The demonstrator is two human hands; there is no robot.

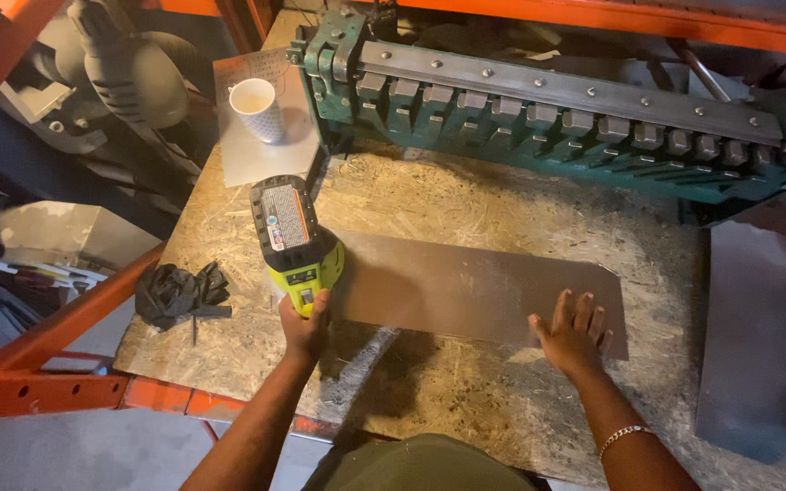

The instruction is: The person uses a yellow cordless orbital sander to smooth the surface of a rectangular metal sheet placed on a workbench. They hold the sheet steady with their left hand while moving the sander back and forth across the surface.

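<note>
Gripping cordless tool (297, 238) in left hand (305, 329), fingers closed; right hand (571, 335) fingers spread flat on metal sheet (466, 286), probably pressing.

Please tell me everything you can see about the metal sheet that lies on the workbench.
The metal sheet is thin, flat and dull grey, a long rectangle with its far right corner cut off. It lies flat on the chipboard workbench, in front of the green bending machine. The right hand presses flat on its near right corner. At its left end, the left hand holds a yellow-green cordless tool against or just above the edge.
</note>
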